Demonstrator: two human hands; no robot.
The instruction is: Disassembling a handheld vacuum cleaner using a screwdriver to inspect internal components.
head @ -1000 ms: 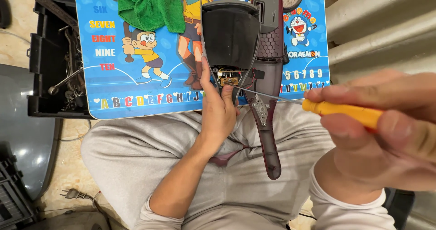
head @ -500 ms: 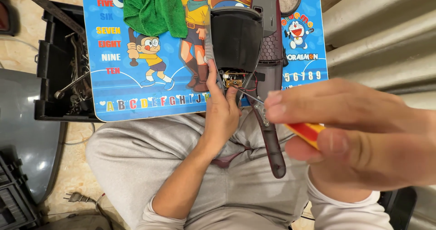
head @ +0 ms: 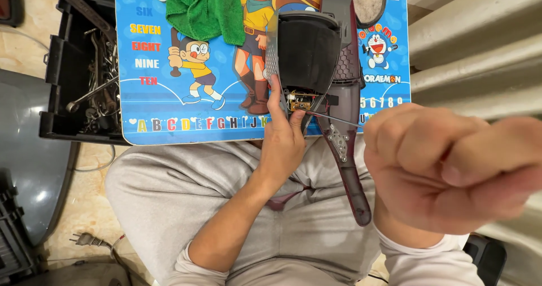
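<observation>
My left hand (head: 285, 142) pinched the glossy black-and-maroon plastic handheld vacuum (head: 330, 88) beside its exposed circuit board (head: 301, 101). It lay on the slick cartoon-printed blue board (head: 169, 105) over my lap, its long axis running twelve to six, with the tapered handle towards me. My right hand (head: 451, 170) was fisted tight around a screwdriver, whose thin steel shaft (head: 333, 118) pointed toward nine, at the circuitry.

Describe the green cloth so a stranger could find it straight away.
Start at the blue cartoon board lying across the person's lap. Follow its far edge to the rumpled green cloth, left of the opened dark handheld appliance that the left hand steadies. It is the only soft, plain green thing there.
</observation>
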